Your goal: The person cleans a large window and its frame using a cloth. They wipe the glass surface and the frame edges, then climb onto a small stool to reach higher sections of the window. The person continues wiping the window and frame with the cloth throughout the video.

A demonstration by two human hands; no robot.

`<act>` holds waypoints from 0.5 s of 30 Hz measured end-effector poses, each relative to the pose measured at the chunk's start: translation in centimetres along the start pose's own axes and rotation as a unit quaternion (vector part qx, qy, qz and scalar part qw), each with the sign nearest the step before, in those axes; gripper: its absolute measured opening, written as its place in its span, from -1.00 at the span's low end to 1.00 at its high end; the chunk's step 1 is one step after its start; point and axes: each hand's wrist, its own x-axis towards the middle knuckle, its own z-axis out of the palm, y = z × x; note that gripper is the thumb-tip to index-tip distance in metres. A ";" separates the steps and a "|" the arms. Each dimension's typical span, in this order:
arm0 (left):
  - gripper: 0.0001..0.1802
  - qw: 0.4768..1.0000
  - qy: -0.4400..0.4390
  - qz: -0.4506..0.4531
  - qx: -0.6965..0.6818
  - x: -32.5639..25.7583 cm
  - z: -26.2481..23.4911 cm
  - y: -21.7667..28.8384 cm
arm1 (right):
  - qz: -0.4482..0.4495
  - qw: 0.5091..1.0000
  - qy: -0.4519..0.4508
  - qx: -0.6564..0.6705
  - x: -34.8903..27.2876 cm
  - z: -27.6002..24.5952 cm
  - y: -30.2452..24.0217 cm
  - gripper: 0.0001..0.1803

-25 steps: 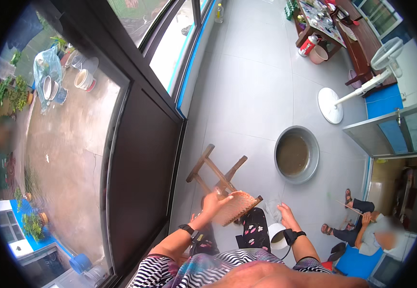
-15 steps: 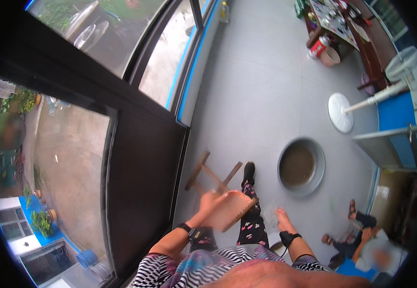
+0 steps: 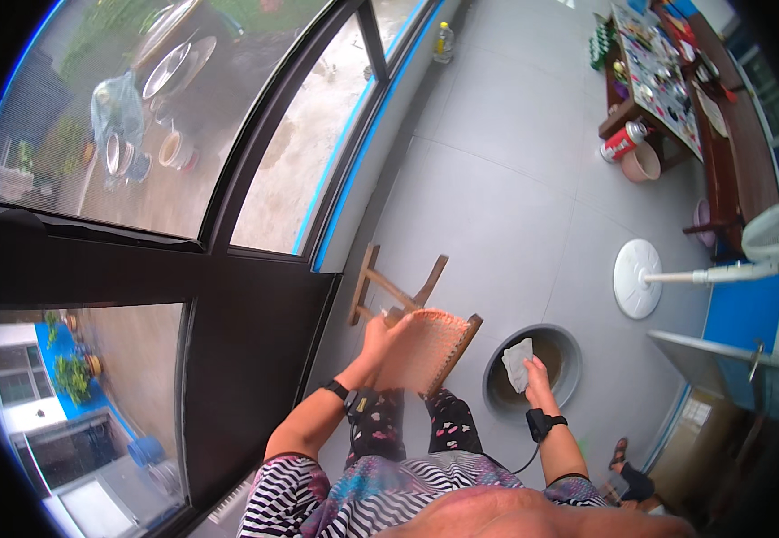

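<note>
My left hand (image 3: pixel 380 339) grips a folding stool (image 3: pixel 434 345) with a wooden frame and a woven, pinkish-beige seat, held up in front of my legs. Its fingers wrap the frame near the seat's edge, with the wooden legs pointing away from me. In my right hand (image 3: pixel 538 380) is a crumpled, whitish-grey cloth (image 3: pixel 517 362). That hand is above the round grey basin (image 3: pixel 572 351), which stands on the floor and has brownish, murky water in it. The cloth hides part of the water.
Left of me is a dark-framed glass door (image 3: pixel 264 332). A white stand fan (image 3: pixel 638 278) is beyond the basin on the right. Farther back are a cluttered wooden table (image 3: pixel 667 108), a red thermos (image 3: pixel 622 142) and a pinkish bucket (image 3: pixel 641 163). Another person's foot (image 3: pixel 620 451) shows at lower right.
My right hand has moved from beside my leg to above the basin, and the cloth now shows clearly. The stool stays in my left hand. My view has shifted, leaving less of the other person visible.
</note>
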 end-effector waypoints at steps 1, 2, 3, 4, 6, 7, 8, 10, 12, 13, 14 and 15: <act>-0.52 1.000 0.008 0.014 -0.016 1.1 0.1 1.3 | -0.003 1.000 0.005 -0.014 1.2 1.0 -1.3 -0.65; -0.54 0.998 0.010 0.020 -0.052 2.7 0.7 1.5 | -0.009 0.999 0.002 -0.033 2.0 2.6 -3.0 -0.68; -0.55 0.995 0.010 0.031 -0.089 4.9 1.5 1.9 | -0.001 0.999 -0.027 -0.032 4.1 3.0 -3.7 -0.69; -0.57 0.991 0.010 0.042 -0.126 7.1 2.1 2.3 | 0.007 0.998 -0.056 -0.032 5.9 3.3 -4.2 -0.70; -0.56 0.993 -0.006 0.051 -0.102 10.7 2.2 5.4 | 0.027 0.996 -0.079 -0.039 7.9 5.6 -7.1 -0.69; -0.55 0.995 0.008 0.061 -0.082 12.0 2.5 5.9 | 0.021 0.996 -0.063 -0.067 8.8 6.6 -8.3 -0.68; -0.54 0.995 0.016 0.077 -0.064 13.4 2.5 7.6 | 0.010 0.995 -0.042 -0.092 9.8 7.4 -10.0 -0.67; -0.41 0.995 0.047 0.087 0.006 19.9 5.6 4.4 | 0.020 0.995 -0.069 -0.069 12.2 8.6 -14.4 -0.64; -0.31 0.997 0.016 0.021 -0.079 22.1 4.2 10.8 | 0.024 0.995 -0.032 -0.093 14.8 7.3 -17.4 -0.61; -0.27 0.996 0.025 0.045 -0.073 23.3 3.5 13.1 | 0.017 0.994 -0.017 -0.102 16.6 8.1 -19.6 -0.59; -0.28 0.998 0.020 0.040 -0.048 24.7 3.2 13.4 | 0.022 0.994 0.001 -0.111 17.9 9.5 -21.0 -0.58; -0.30 0.999 0.015 0.034 -0.023 26.2 3.2 13.4 | 0.017 0.992 -0.012 -0.128 18.9 10.5 -22.4 -0.55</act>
